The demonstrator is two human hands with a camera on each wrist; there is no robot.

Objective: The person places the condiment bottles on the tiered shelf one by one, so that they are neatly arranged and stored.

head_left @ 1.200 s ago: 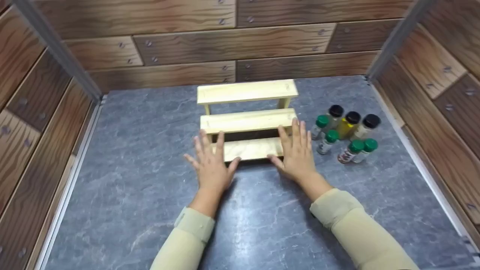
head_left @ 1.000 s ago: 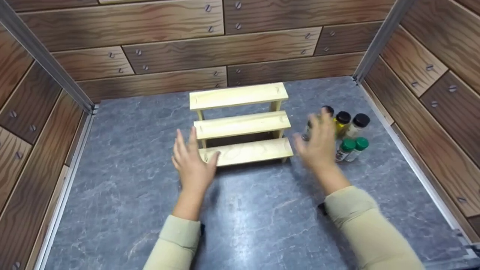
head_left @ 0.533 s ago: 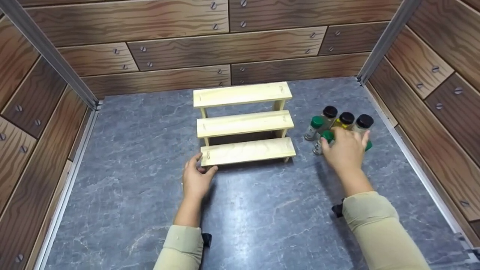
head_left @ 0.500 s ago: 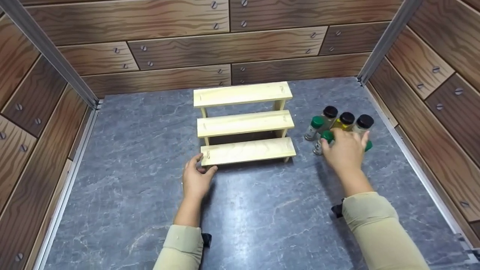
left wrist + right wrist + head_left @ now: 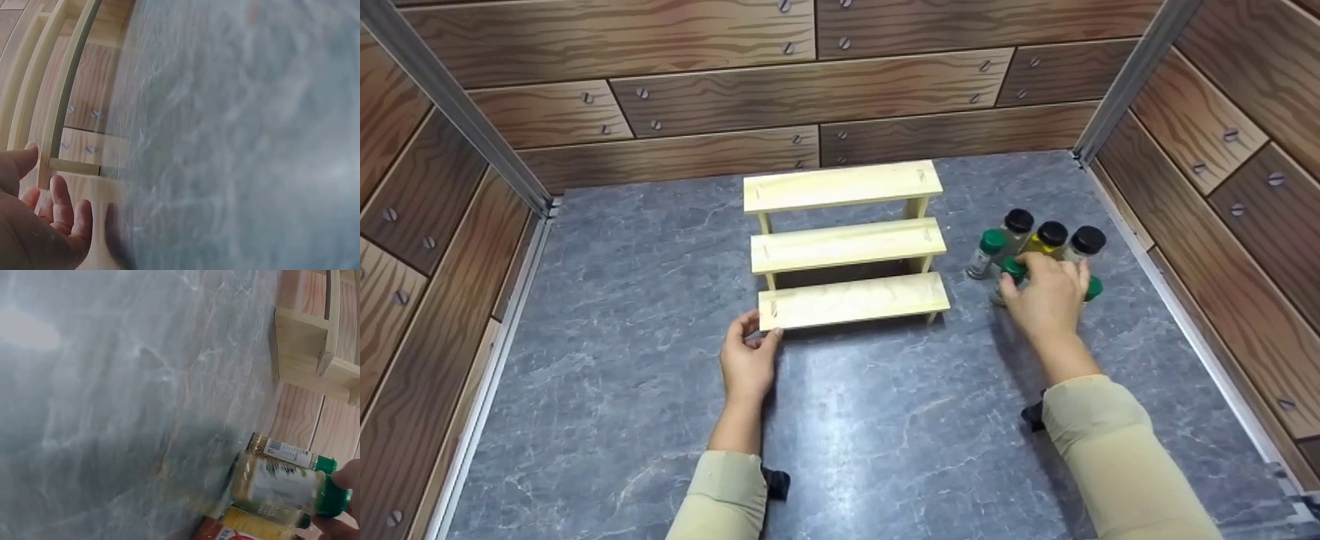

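Note:
A three-step pale wooden display rack (image 5: pixel 851 246) stands on the dark grey marbled surface. My left hand (image 5: pixel 748 364) grips the left end of its lowest step; the left wrist view has the step's end (image 5: pixel 44 171) between thumb and fingers. To the right of the rack, my right hand (image 5: pixel 1046 304) pinches the green cap of a spice jar (image 5: pixel 1011 268) between thumb and fingertips. The right wrist view shows that clear jar (image 5: pixel 275 489) with a white label, alongside other jars. My hand partly covers the green-capped jars nearest me.
Around my right hand stand another green-capped jar (image 5: pixel 984 255), a black-capped jar (image 5: pixel 1017 229), a jar with yellow contents (image 5: pixel 1046 238) and a further black-capped jar (image 5: pixel 1086 241). Wood-patterned walls (image 5: pixel 712 101) enclose the surface at back and sides.
Both hands were spread open at the rack. My right hand has moved right to the jars and taken a green cap; my left fingers have closed on the lowest step's left end.

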